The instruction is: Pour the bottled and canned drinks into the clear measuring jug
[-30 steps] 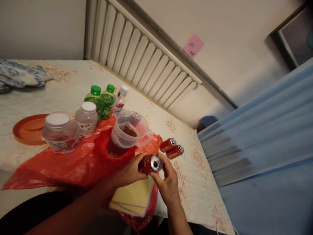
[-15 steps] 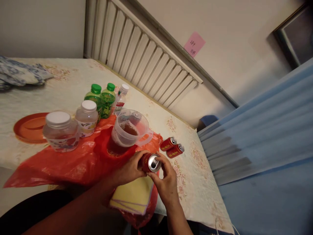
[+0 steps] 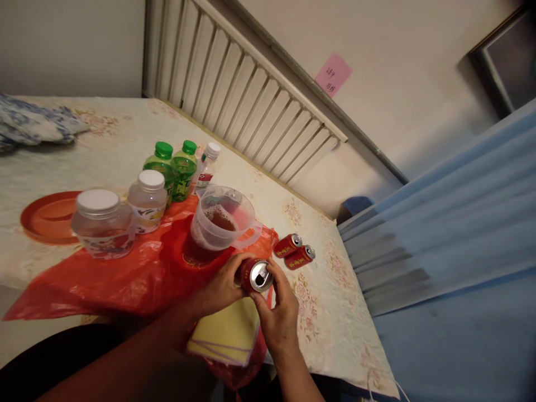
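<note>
A red drink can [image 3: 260, 276], its top opened, is gripped between both my hands above a folded yellow cloth [image 3: 228, 330]. My left hand [image 3: 224, 287] wraps the can's left side. On the other side, my right hand [image 3: 281, 304] has its thumb and fingers around the rim end. Just beyond stands a clear plastic measuring jug [image 3: 226, 218] with brown foamy liquid in it, its handle towards the right. Two more opened red cans [image 3: 300, 257] are to the right of the jug.
Under the jug spreads a red plastic bag [image 3: 125, 279]. Left of it are two white-lidded clear jars [image 3: 103, 226], an orange plate [image 3: 46, 220], two green-capped bottles [image 3: 183, 170] and a white-capped bottle [image 3: 207, 167]. A radiator [image 3: 251, 89] runs behind the table; a blue curtain [image 3: 452, 234] hangs at right.
Both hands have shifted slightly left with the can, and its opened top has turned a little. The jug and the other cans stay in place.
</note>
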A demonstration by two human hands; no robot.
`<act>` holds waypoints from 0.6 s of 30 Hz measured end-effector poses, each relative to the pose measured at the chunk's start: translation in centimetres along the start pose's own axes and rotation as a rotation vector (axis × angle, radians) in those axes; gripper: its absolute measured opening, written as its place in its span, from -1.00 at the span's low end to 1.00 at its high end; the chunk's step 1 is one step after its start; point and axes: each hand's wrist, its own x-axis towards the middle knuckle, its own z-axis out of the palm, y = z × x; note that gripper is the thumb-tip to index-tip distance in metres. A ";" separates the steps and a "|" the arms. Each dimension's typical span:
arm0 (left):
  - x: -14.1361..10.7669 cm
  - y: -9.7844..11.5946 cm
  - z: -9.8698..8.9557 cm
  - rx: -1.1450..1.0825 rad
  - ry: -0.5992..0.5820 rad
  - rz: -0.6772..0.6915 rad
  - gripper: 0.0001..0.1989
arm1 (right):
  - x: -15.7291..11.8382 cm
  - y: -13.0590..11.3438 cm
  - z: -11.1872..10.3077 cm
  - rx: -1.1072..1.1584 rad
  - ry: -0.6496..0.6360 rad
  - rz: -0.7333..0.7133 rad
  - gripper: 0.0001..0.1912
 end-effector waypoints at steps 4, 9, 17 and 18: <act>-0.1 0.4 -0.1 0.047 0.016 0.026 -0.42 | 0.0 -0.5 0.0 -0.006 0.002 -0.015 -0.51; -0.2 0.6 -0.2 0.081 0.037 0.059 -0.44 | -0.2 -0.7 0.0 -0.051 -0.005 -0.090 -0.56; -0.3 0.3 -0.1 0.083 0.055 0.060 -0.43 | -0.6 -0.5 0.1 -0.097 0.021 -0.149 -0.60; -0.3 0.3 -0.1 0.081 0.051 0.056 -0.44 | -0.6 -0.5 0.1 -0.101 0.027 -0.155 -0.60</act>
